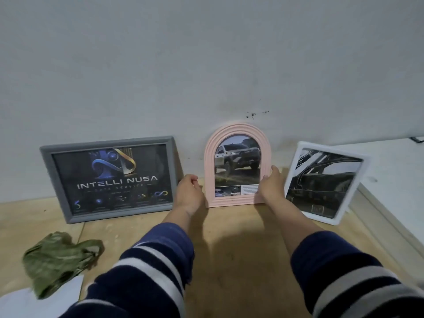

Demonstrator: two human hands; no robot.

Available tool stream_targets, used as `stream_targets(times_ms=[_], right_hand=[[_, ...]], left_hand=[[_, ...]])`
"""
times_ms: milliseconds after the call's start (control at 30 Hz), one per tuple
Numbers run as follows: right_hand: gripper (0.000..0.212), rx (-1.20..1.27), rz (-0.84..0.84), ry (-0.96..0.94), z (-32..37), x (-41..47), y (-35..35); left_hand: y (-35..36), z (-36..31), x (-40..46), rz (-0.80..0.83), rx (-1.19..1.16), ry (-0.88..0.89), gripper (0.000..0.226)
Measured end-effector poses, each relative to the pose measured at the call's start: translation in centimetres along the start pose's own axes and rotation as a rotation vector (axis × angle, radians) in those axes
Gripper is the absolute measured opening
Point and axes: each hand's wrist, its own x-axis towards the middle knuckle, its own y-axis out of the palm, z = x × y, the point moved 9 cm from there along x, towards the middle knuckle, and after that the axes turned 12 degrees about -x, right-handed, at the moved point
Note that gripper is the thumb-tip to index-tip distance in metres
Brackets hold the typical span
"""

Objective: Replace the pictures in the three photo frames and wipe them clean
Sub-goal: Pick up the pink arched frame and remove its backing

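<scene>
Pink arched frame (237, 164) upright against wall, between grey frame (110, 179) and white frame (325, 182), truck picture showing. Right hand (271, 183) gripping its right edge; left hand (189, 191) just beside left edge, fingers curled, contact unclear. Likely being set down or lifted; next probably green cloth (58, 258) for wiping.

The person wore dark navy knitted sleeves (160, 255) crossed by white and grey stripes, pushed up both forearms; 2 bare hands (188, 191) showed no rings.
</scene>
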Motion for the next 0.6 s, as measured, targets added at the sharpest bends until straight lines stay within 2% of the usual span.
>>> stream_targets(times_ms=[100,200,433,600], right_hand=[[0.057,0.033,0.046,0.006,0.0,1.8,0.1],[0.052,0.110,0.096,-0.013,0.0,2.3,0.7],[0.036,0.243,0.002,-0.047,0.2,1.8,-0.9],[0.030,0.307,0.024,-0.094,-0.1,-0.6,-1.6]], left_hand=[[1.8,-0.5,1.4,-0.024,-0.044,-0.036,0.035],[3.3,-0.7,2.1,0.014,-0.062,-0.055,0.035],[2.6,-0.8,1.4,-0.064,-0.037,-0.054,0.027],[0.9,-1.3,-1.0,-0.087,-0.174,-0.052,0.031]])
